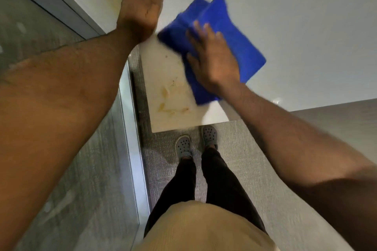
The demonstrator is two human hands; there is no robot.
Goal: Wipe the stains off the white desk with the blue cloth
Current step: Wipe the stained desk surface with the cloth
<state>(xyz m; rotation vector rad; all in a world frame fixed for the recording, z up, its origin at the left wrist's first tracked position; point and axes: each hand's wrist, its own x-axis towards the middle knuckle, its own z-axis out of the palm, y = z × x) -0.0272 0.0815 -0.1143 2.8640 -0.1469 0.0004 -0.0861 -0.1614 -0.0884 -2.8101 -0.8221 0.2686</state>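
Left hand (142, 6) flat on the far left edge of the tabletop (295, 16), fingers spread and apart, gripping nothing, looks to be bracing the body. Just right of it and a touch nearer, blue cloth (220, 36), folded, lying on the white surface and blurred with motion. Right hand (212, 57) pressed palm-down on top of the cloth, fingers splayed across it rather than closed around it, pinning it to the tabletop. Below and left of that hand, toward the near corner, yellowish stains (171, 98), several smears and specks, not yet covered by the cloth and apparently untouched. Further down, past the near edge, grey shoes (195, 140) on the carpeted floor.

Step in hand, by the look of it: mid-wipe, cloth working the surface just beyond the dirty patch. Task judged barely begun, marks plain to see. Next move calls for dragging the cloth back toward the body and slightly left, right over the smears, with firm downward pressure, then repeated passes if the residue proves sticky.
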